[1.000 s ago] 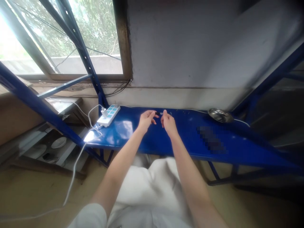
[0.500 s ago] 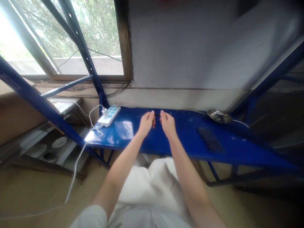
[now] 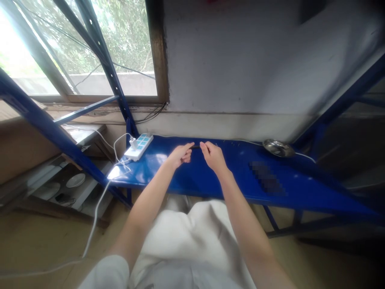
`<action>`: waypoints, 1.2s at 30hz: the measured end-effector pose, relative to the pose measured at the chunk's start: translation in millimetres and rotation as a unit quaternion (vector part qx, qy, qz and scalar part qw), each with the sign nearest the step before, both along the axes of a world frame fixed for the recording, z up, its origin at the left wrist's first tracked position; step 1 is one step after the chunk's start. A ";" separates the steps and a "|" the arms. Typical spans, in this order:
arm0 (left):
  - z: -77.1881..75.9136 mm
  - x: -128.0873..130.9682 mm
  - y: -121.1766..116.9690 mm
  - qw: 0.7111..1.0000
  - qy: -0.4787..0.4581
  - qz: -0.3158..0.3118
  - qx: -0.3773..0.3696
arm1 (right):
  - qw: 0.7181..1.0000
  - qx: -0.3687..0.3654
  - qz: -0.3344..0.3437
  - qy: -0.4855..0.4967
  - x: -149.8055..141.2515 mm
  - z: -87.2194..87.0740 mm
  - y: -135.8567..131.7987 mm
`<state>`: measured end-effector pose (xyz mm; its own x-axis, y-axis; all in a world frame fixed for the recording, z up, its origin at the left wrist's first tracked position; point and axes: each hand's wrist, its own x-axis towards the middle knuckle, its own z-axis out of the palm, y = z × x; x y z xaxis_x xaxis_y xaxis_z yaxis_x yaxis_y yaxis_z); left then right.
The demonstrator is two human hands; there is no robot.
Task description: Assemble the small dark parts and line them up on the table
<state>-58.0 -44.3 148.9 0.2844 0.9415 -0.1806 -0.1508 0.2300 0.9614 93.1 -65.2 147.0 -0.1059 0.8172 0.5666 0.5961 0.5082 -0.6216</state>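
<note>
Between my hands a thin dark rod (image 3: 196, 147), short like a pen piece, lies level a little above the blue table. My right hand (image 3: 214, 155) is closed, with thumb and index finger pinching the rod's right end. The rod's left end meets the fingertips of my left hand (image 3: 179, 155), where the index finger reaches along it and the other fingers are curled in. The rod is too small to make out in detail, and the fingers cover its ends.
On the blue table (image 3: 192, 176) a white power strip (image 3: 140, 146) with a plugged-in adapter stands left. A shiny metal bowl (image 3: 278, 148) sits back right, with a blurred-out dark object (image 3: 267, 178) before it. Tiny bits (image 3: 236, 143) lie along the back edge. Blue posts flank both sides.
Half a second ago both hands pinched the rod's ends close together. My left hand has since shifted slightly left with its index finger straighter. One second ago a pale part showed beside the dark one.
</note>
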 end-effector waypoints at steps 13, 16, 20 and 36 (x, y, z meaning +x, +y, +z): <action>8.0 -18.4 3.1 1.000 0.019 -0.004 -0.018 | 0.997 0.008 0.073 -0.010 14.2 -0.7 6.3; 4.8 -18.4 2.8 0.998 0.039 0.015 0.047 | 0.997 0.009 0.072 -0.010 14.9 -3.9 8.4; 5.8 -13.9 -0.6 0.992 0.066 0.035 0.100 | 0.997 0.000 0.070 -0.010 13.3 -6.8 10.9; -0.4 -2.1 -6.0 0.972 0.065 0.105 0.202 | 0.991 -0.040 0.066 0.106 -3.0 -9.0 14.6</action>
<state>-60.0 -50.3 148.5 0.0786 0.9778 0.1943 -0.0239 -0.1930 0.9809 90.1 -50.6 138.0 -0.1013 0.8476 0.5209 0.3789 0.5170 -0.7675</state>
